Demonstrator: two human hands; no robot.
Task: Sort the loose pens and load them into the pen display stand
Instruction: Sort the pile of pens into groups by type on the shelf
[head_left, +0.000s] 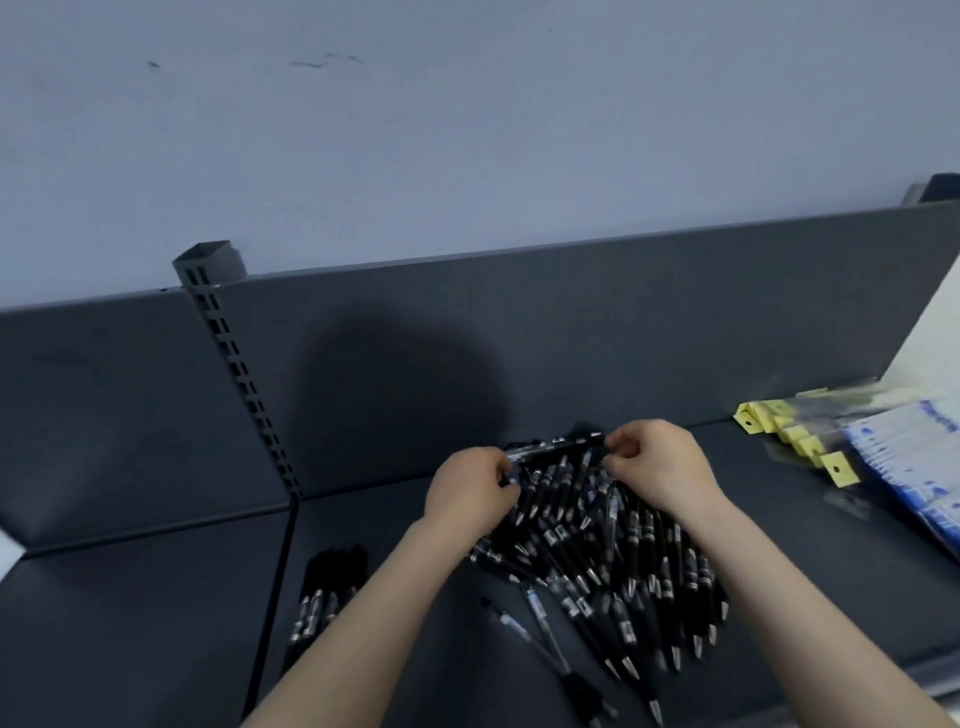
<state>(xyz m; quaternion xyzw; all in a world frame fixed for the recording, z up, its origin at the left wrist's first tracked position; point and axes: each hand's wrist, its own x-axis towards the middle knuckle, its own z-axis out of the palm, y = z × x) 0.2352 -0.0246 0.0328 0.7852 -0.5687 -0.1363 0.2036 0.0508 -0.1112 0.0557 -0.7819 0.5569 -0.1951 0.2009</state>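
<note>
Fingers to surroundings. The curled fingers (626, 449) of the right hand (657, 470) pinch one end of a single black pen (556, 446). The curled fingers of the left hand (470, 491) grip its other end, so the pen lies roughly level between the two hands. It is held just above the far edge of the pile of black pens (597, 561). The pile lies heaped and fanned on the dark grey shelf (779, 545) between the two forearms, most silver tips pointing toward the viewer. A few stray pens (540, 634) lie apart at its near left edge. A smaller bundle of pens (322, 597) lies side by side, well to the left of the pile. Behind stands the dark back panel (571, 322), with a slotted upright (234, 364) at its left. At the right end of the shelf are yellow-tabbed packets (795, 431) and, beside them, blue-and-white packets (914, 467); their contents are too blurred to tell. A pale wall (467, 130) rises above.
</note>
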